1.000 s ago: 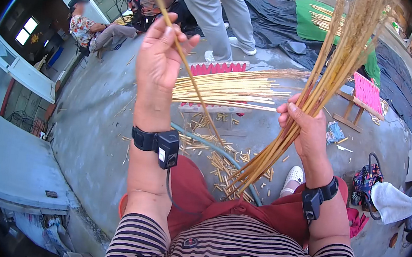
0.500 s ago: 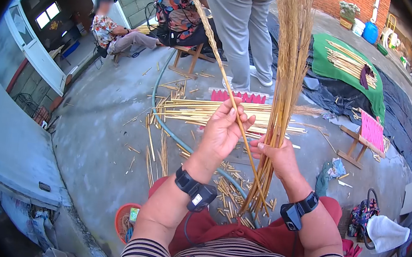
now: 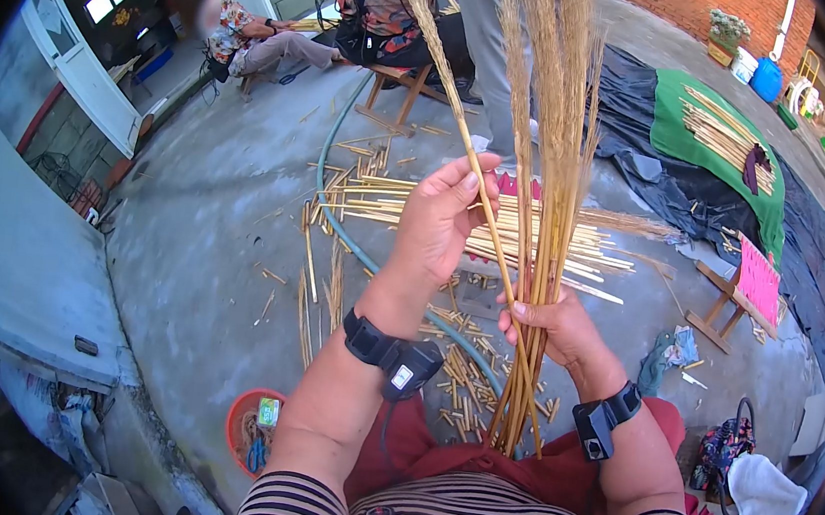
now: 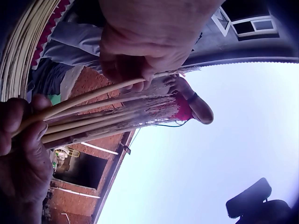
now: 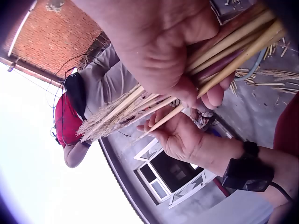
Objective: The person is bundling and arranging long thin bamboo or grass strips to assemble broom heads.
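Observation:
In the head view my left hand pinches a single long stalk that slants down toward the bundle. My right hand grips an upright bundle of feathery-topped stalks near its lower part, and the single stalk's lower end crosses the bundle there. The right wrist view shows the right hand curled round several stalks, with the left hand beyond them on the thin one. In the left wrist view the left hand's fingers pinch the single stalk above the others.
Pale cut stalks lie across a pink-edged rack, with short cut pieces scattered below it. A hose curves over the ground. An orange basket is beside the left arm; a pink-topped stand is at right. People are ahead.
The bundle swung from a rightward slant to upright as the right hand moved left and down. The left hand moved right and lowered, bringing its stalk beside the bundle.

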### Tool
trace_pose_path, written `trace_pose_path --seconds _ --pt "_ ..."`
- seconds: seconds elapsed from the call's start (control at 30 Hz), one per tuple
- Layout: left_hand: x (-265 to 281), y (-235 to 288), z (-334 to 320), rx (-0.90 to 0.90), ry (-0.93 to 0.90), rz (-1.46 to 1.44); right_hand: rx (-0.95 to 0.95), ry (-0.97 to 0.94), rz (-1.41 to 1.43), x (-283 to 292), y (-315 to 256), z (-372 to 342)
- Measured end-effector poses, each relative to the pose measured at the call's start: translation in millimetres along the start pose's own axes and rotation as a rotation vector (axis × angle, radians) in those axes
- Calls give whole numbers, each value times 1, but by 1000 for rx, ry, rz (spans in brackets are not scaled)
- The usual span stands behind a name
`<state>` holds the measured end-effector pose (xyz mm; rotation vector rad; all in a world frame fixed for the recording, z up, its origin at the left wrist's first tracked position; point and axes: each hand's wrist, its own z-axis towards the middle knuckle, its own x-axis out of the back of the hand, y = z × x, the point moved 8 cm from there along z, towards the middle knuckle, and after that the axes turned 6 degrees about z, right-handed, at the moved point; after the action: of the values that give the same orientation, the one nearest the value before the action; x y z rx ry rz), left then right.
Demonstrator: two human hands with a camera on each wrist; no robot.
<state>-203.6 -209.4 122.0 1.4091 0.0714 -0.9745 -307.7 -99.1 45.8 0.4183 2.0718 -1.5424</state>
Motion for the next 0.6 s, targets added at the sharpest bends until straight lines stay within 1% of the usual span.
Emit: trace_pose_path --seconds 0.03,0.07,0.4,0.5,0.6 --pt "2 2 0 -4 -12 25 -17 -9 11 0 3 1" --pt "5 2 -2 6 23 48 -32 -18 20 0 5 2" --pt "11 5 -9 2 86 125 -11 -19 8 2 8 -2" --pt "13 5 -10 -5 126 204 -31 -3 9 3 12 -3" --pt "14 2 -11 -20 138 311 -61 -52 -9 -3 12 -7"
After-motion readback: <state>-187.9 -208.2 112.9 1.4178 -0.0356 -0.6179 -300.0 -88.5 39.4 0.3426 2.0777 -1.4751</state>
